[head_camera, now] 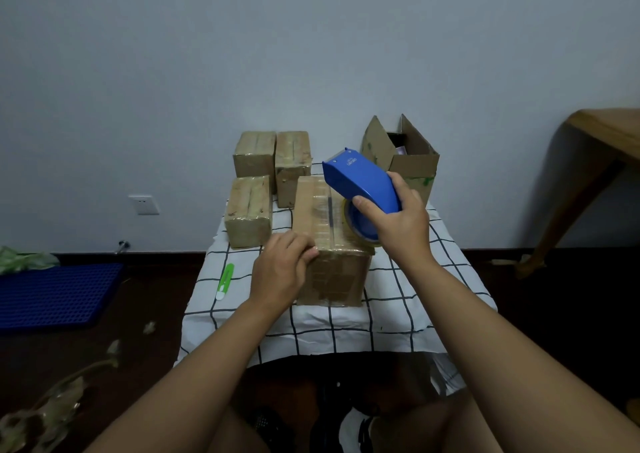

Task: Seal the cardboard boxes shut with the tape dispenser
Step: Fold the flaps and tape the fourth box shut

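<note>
The cardboard box (330, 241) being sealed is set near the middle of a small table covered by a white checked cloth (346, 328). Its top and front are covered with glossy clear tape, and a dark seam is seen running along the top. The blue tape dispenser (363, 184) is held above the box's right top edge by the right hand (398, 224), whose fingers are closed round the handle; the cutter end is tilted up and away, and the tape roll is seen just over the box's right near corner. Whether the roll touches the box cannot be told. The left hand (280, 269) is laid against the box's left near top edge, fingers curled and pressed on the cardboard, with nothing gripped.

Three smaller taped boxes (249, 210) are grouped behind and to the left of the main box, close together. An open box (408, 162) with raised flaps is placed at the far right corner of the table. A green and white utility knife (225, 281) is laid on the cloth, left of the left hand. On the dark floor to the left, a blue perforated mat (52, 297) is seen, and crumpled tape scraps (52, 411) are scattered nearer. A wooden table (602, 162) is partly seen at the right edge.
</note>
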Demonstrator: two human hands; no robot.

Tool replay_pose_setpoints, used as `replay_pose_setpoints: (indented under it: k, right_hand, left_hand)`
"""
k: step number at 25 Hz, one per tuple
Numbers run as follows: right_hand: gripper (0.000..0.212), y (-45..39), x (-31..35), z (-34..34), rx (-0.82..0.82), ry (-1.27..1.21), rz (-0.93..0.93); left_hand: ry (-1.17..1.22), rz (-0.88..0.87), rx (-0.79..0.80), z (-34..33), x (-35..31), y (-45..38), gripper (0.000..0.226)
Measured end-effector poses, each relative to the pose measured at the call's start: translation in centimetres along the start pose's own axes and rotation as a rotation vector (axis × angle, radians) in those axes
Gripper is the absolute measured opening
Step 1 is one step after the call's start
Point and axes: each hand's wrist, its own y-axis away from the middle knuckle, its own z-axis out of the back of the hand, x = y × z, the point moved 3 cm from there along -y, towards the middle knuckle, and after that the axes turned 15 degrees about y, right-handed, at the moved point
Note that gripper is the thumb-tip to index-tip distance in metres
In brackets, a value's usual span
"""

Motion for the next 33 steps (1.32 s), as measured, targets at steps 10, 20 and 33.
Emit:
replay_pose_setpoints:
  k: [10, 20, 33]
  right_hand:
    - [0.058, -0.6, 0.4, -0.1, 0.029, 0.01, 0.014]
    - [0.064, 0.8, 3.9, -4.5, 0.095, -0.151, 0.026]
    - [0.041, 0.5, 3.7, -4.6, 0.132, -0.203, 0.048]
  left_hand:
    - [0.171, 0.066, 0.024, 0.7, 1.4, 0.0, 0.011]
    - [0.462, 0.315, -0.009, 1.7, 2.3, 0.5, 0.015]
    - [0.321, 0.107, 0.152, 2.6, 2.8, -0.6, 0.01]
